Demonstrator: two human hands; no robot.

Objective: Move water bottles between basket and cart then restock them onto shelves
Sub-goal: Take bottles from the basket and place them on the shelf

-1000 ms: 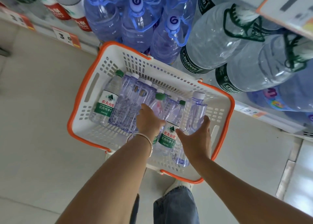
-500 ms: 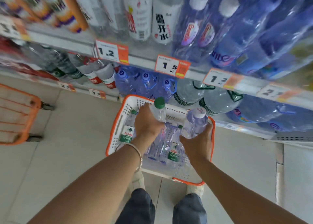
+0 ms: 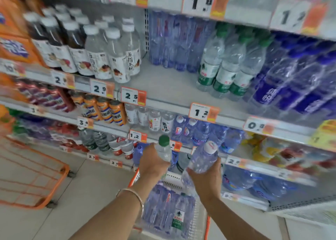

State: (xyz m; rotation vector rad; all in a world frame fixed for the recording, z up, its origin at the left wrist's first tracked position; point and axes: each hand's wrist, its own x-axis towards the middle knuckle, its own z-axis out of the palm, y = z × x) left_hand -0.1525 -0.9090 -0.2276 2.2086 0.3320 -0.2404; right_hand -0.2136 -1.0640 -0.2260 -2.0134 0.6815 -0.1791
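Note:
My left hand (image 3: 152,164) grips a clear green-capped water bottle (image 3: 164,148), held upright above the basket. In my right hand (image 3: 206,180) is a bluish water bottle with a white cap (image 3: 204,159), tilted slightly. Both bottles are raised in front of the lower shelves. Below my arms the white basket with an orange rim (image 3: 206,227) sits on the floor with several water bottles (image 3: 167,209) lying in it. On the upper shelf (image 3: 163,89) stand bluish bottles (image 3: 174,43) and green-label bottles (image 3: 223,67), with bare shelf in front of the bluish ones.
An orange wire cart (image 3: 34,176) stands on the floor at the left. Shelves full of drinks rise ahead, with price tags (image 3: 203,112) along their edges. Large water jugs (image 3: 240,179) fill the bottom shelf at the right. Pale floor tiles lie left of the basket.
Both hands took a bottle each out of the basket and lifted them. The view swung up from the basket to the shelves.

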